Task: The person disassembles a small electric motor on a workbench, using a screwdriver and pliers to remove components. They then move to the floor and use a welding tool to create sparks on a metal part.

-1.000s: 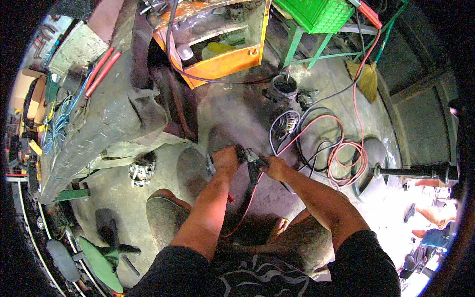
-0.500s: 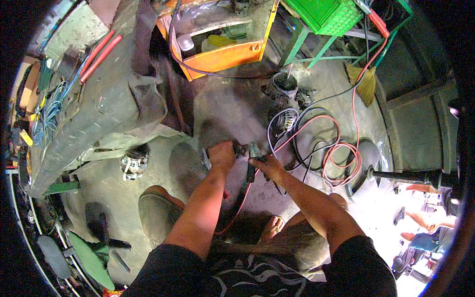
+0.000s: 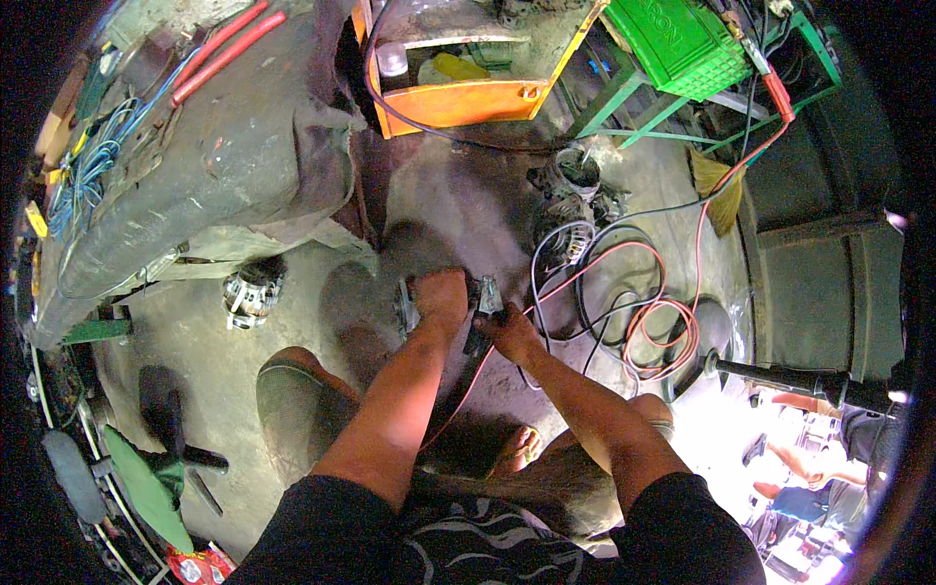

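Over the floor in the middle, my left hand (image 3: pixel 441 296) is closed around a dark metal part that looks like part of a motor. Its silver-grey end (image 3: pixel 407 304) shows left of the fist; the rest is hidden by the hand. Just to the right, my right hand (image 3: pixel 513 334) has its fingers bent round a dark grip-like piece, partly hidden by them. A grey metal clamp-like piece (image 3: pixel 489 294) sits at its fingertips, close to my left fist. The red cable (image 3: pixel 466 395) passes beneath my right hand; whether it joins the held piece, I cannot tell.
Red and black cables (image 3: pixel 663 331) lie coiled right of my hands, near disassembled motor parts (image 3: pixel 570 200). Another motor part (image 3: pixel 253 292) stands at left. An orange cabinet (image 3: pixel 458 105), a green crate (image 3: pixel 673 44) and a broom (image 3: pixel 721 190) are farther back. People sit at lower right.
The whole view has shifted slightly. My right hand has come a little nearer to my left fist, and the dark piece below its fingers has tilted. Both hands keep their hold.
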The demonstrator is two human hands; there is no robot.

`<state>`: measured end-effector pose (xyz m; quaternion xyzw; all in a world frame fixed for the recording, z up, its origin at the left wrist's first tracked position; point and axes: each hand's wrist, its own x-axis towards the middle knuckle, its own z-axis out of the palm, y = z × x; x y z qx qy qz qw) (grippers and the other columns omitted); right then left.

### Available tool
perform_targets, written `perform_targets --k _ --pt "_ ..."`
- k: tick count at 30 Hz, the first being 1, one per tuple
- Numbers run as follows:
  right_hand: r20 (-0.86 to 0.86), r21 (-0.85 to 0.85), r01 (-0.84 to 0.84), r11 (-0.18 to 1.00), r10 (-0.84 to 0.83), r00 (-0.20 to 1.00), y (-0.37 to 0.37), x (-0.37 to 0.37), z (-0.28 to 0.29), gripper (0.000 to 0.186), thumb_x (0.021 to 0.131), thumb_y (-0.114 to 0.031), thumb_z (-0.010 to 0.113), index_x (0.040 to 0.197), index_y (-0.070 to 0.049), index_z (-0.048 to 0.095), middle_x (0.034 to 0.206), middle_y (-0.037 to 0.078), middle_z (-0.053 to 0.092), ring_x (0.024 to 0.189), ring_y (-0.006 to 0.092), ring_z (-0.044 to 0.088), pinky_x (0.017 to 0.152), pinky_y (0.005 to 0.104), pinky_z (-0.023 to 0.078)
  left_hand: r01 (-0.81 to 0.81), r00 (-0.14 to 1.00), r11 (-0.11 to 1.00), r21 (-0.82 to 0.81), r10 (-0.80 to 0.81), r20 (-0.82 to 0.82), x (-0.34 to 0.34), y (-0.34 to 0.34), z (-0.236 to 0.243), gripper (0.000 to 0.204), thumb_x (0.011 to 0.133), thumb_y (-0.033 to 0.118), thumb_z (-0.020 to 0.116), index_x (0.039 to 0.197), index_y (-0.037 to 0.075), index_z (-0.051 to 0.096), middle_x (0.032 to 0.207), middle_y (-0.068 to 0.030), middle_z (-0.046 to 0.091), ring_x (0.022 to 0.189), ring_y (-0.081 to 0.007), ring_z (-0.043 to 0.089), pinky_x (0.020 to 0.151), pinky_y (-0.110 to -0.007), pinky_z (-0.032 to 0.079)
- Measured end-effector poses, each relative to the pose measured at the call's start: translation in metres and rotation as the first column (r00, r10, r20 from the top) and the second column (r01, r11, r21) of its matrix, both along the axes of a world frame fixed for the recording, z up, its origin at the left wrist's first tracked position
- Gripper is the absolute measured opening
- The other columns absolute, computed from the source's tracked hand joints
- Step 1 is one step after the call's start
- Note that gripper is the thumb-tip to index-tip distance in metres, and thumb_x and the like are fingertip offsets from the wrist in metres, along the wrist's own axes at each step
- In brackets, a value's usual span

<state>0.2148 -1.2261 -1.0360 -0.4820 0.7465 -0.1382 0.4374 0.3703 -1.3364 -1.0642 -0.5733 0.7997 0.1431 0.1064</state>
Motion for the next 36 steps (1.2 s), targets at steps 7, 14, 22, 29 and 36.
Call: perform_targets --k 7,14,22,29,36 --pt "0.045 0.027 0.032 0.999 -0.033 0.998 0.005 0.008 -0.012 0.087 0.094 -0.051 0.087 0.152 0.002 0.049 0.133 0.032 0.074 0.129 0.0484 0.07 0.107 0.0557 0.057 -0.019 1.0 1.0 0.009 0.019 -0.013 -0.001 0.002 0.007 0.022 0.105 0.022 0.065 0.114 0.018 0.085 0.117 -0.0075 0.084 0.111 -0.0288 0.082 0.09 -0.048 0.064" --pt "0.015 0.037 0.022 0.999 -0.022 1.0 0.005 0.009 -0.022 0.087 0.095 -0.046 0.086 0.157 0.0 0.046 0.137 0.031 0.073 0.129 0.0501 0.069 0.108 0.0572 0.057 -0.043 0.999 0.998 0.034 0.042 0.03 -0.006 0.004 0.009 0.023 0.106 0.021 0.063 0.114 0.018 0.085 0.118 -0.0077 0.083 0.113 -0.0306 0.081 0.094 -0.049 0.062" --pt "0.036 0.035 -0.018 0.999 0.017 0.999 0.003 0.005 -0.025 0.095 0.094 -0.055 0.085 0.158 0.003 0.045 0.138 0.029 0.073 0.131 0.0472 0.07 0.111 0.0546 0.055 -0.039 0.999 0.995 0.088 0.036 0.028 -0.005 -0.001 0.01 0.023 0.105 0.019 0.063 0.113 0.018 0.085 0.116 -0.0079 0.084 0.113 -0.0305 0.081 0.093 -0.049 0.062" --pt "0.11 -0.057 0.023 0.998 -0.017 0.994 0.006 0.005 -0.03 0.087 0.094 -0.05 0.087 0.154 0.001 0.051 0.139 0.027 0.073 0.133 0.0461 0.069 0.113 0.0533 0.055 -0.043 0.997 0.998 0.049 0.04 0.06 -0.007 0.0 0.001 0.021 0.105 0.022 0.065 0.113 0.019 0.084 0.118 -0.0068 0.084 0.113 -0.0293 0.081 0.092 -0.047 0.063" --pt "0.1 -0.09 -0.022 0.996 0.031 0.994 0.005 0.003 -0.048 0.08 0.094 -0.043 0.088 0.15 0.001 0.054 0.135 0.026 0.075 0.131 0.0444 0.07 0.111 0.0531 0.056 -0.017 1.0 1.0 0.002 0.017 0.014 -0.004 0.002 0.006 0.021 0.105 0.021 0.065 0.115 0.018 0.084 0.119 -0.0068 0.083 0.114 -0.0296 0.08 0.092 -0.047 0.063"
